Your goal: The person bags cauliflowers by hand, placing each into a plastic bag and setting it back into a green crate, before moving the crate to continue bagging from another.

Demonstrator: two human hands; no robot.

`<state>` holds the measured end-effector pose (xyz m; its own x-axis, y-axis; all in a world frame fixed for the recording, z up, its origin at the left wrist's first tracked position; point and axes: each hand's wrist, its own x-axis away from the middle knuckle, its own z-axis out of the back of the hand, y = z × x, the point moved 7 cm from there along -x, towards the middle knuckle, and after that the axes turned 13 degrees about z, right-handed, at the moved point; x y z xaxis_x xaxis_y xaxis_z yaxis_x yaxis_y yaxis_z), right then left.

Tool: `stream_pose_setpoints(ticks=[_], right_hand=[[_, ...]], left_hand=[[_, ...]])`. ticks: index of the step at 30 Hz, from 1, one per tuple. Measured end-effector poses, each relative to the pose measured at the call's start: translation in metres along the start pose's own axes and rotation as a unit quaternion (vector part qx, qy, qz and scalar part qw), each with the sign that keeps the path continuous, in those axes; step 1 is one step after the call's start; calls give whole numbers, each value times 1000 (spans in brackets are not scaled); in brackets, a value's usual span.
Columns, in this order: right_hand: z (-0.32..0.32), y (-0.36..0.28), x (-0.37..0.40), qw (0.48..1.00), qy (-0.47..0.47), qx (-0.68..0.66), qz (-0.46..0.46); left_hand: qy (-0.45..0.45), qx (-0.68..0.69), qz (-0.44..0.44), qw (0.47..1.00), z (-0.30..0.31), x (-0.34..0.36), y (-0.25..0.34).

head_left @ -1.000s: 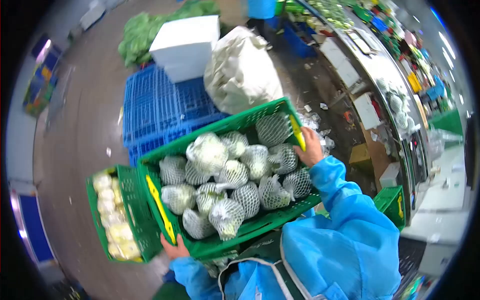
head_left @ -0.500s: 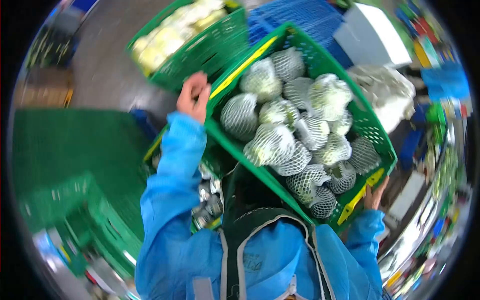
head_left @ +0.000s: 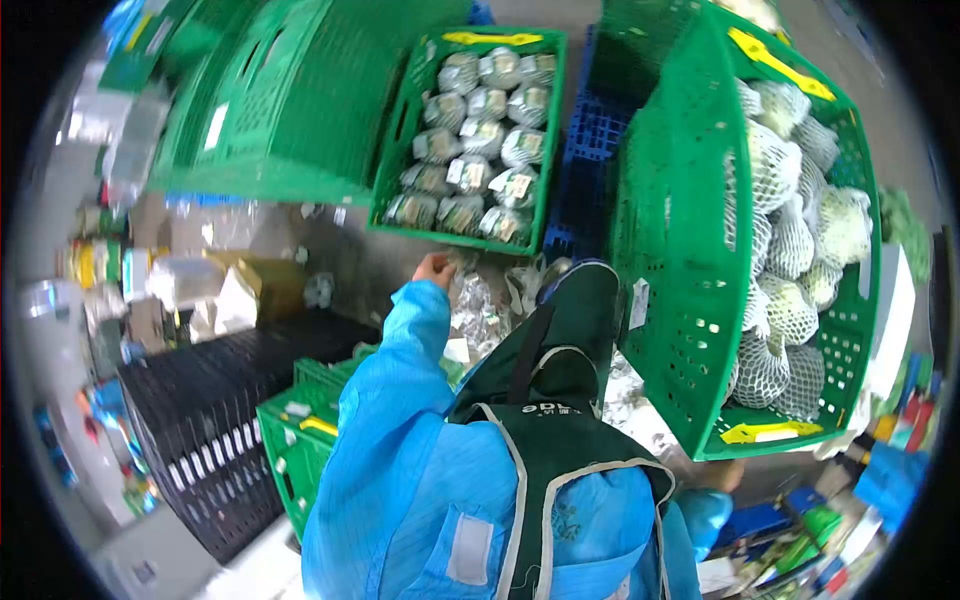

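Note:
On the right, a green crate (head_left: 675, 290) with yellow handles leans on its side, its opening facing right. Inside are pale round vegetables (head_left: 775, 165) in white foam nets. My right hand (head_left: 727, 474) is at the crate's near end, just below the yellow handle, gripping it; most of its fingers are hidden. My left hand (head_left: 432, 268) holds nothing, fingers loosely apart. It is just below the near edge of another green crate (head_left: 460, 240), which holds rows of wrapped, labelled vegetables (head_left: 483, 137).
Large green crates (head_left: 310, 110) stand at upper left. A stack of black crates (head_left: 230, 400) is at lower left, beside a smaller green crate (head_left: 290, 450). Blue pallets (head_left: 590, 140) lie between the produce crates. Clear plastic wrap (head_left: 475, 310) litters the floor near my foot.
My view has turned left. The crate of netted vegetables has shifted from in front of me to my right and is tipped more. My left hand is away from it.

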<state>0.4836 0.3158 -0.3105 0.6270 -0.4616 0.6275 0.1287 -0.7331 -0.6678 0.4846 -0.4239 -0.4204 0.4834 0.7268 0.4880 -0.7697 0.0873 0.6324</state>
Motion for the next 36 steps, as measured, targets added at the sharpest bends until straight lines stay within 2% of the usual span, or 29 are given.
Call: stream_pose_setpoints(ticks=[1,2,5,6,7,9,12,14,17,19,21,23,25,27,29,32,33,35,36], right_hand=[[86,39,-40,927,-153,334,-71],[168,77,-75,718,-334,606,-77],[27,148,68,678,-426,582,-143],[9,170,82,654,-475,564,-168],[-26,178,105,608,-496,609,-118],[-27,202,102,669,-429,591,-134],[-59,221,90,663,-454,592,-60],[-91,239,87,685,-441,577,-50],[-169,278,95,686,-467,557,-21],[-225,313,103,704,-492,512,-16],[-286,354,122,703,-518,486,-17],[-347,406,147,651,-584,485,4],[-402,472,176,556,-691,442,135],[-458,533,218,385,-765,458,238],[-485,605,236,226,-765,512,318],[-481,687,249,6,-779,521,350],[-468,715,235,-47,-762,562,317],[-466,742,222,-80,-789,587,162],[-470,738,222,-37,-798,580,160]], left_hand=[[-5,-5,34,999,11,27,-20],[-12,-10,64,998,19,48,-36],[-41,-5,97,994,30,87,-76],[-51,0,96,994,32,94,-82],[-44,17,98,994,36,99,-86],[-30,50,98,993,41,103,-84],[-36,88,55,994,48,98,-71],[-60,139,78,985,52,102,-66],[-89,181,61,978,40,102,-94],[-107,200,106,968,33,118,-104],[-128,169,88,973,20,122,-119],[-154,107,82,979,24,124,-100],[-213,187,111,952,11,111,-108],[-240,183,82,950,17,92,-100],[-263,239,153,922,33,73,-90],[-225,360,175,888,60,44,-102],[-202,386,188,880,73,36,-108],[-116,421,197,878,91,27,-138],[-85,419,211,879,97,27,-152]])
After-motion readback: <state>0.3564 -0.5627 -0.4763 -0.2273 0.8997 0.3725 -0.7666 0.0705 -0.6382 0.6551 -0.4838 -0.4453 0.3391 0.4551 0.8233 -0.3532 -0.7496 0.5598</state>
